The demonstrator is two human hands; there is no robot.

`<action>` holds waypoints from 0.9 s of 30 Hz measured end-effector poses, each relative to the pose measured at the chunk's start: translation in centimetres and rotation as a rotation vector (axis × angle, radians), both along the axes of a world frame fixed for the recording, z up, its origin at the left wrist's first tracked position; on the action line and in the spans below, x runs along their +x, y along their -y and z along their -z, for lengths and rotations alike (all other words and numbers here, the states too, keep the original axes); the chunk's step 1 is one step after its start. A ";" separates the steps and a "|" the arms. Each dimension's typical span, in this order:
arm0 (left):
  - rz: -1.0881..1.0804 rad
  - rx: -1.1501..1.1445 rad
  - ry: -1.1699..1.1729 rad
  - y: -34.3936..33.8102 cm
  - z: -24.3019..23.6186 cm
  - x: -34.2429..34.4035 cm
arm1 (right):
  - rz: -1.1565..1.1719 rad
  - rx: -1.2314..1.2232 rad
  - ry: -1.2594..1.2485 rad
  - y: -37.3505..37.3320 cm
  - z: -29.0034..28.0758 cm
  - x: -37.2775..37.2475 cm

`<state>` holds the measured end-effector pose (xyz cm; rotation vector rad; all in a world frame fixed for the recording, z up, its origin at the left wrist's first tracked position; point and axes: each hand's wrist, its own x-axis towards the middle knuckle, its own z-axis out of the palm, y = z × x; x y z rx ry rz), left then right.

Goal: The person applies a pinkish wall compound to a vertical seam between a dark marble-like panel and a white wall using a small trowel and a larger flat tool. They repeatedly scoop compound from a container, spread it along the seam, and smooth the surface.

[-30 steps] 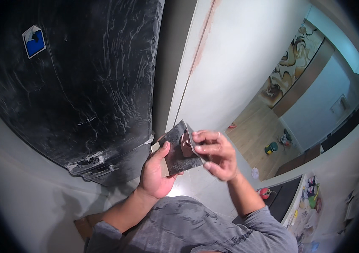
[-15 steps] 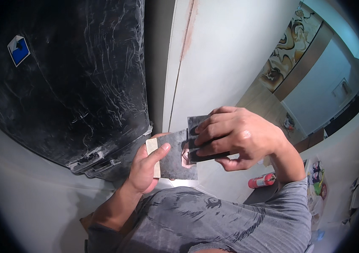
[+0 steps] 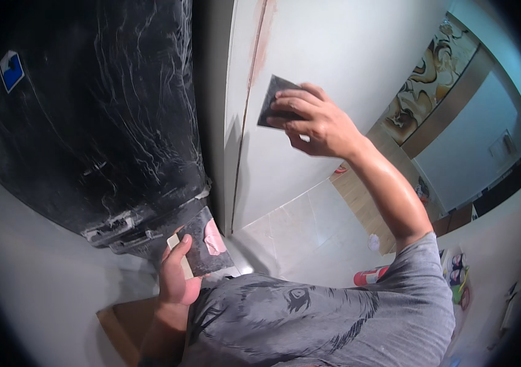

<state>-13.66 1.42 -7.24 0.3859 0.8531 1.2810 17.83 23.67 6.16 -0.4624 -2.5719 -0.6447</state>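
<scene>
My left hand (image 3: 176, 278) grips a wide putty knife (image 3: 199, 255) by its pale edge, thumb on top, low in front of my shirt. A lump of pink putty (image 3: 214, 237) sits on its dark blade. My right hand (image 3: 321, 125) is raised and pinches a dark, flat scraper blade (image 3: 267, 105). This blade is in front of the white wall panel (image 3: 327, 49), just right of a narrow brown groove (image 3: 245, 119); whether it touches the panel I cannot tell. Pink smears (image 3: 261, 46) mark the upper groove.
At the left stands a large black door (image 3: 89, 92) under wrinkled clear film, with a handle (image 3: 119, 226) near its lower edge. A cardboard box (image 3: 122, 327) lies below my left forearm. A red fire extinguisher (image 3: 367, 276) and pale floor tiles (image 3: 300, 235) show below my right arm.
My right hand has lifted the scraper blade away from the putty knife and up to the wall panel. The left hand has lowered leftward with the putty knife, uncovering the putty.
</scene>
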 end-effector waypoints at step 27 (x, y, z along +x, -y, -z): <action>-0.227 0.013 0.113 0.3 4.3 2.8 | 0.197 0.066 -0.259 -2.1 4.1 -0.6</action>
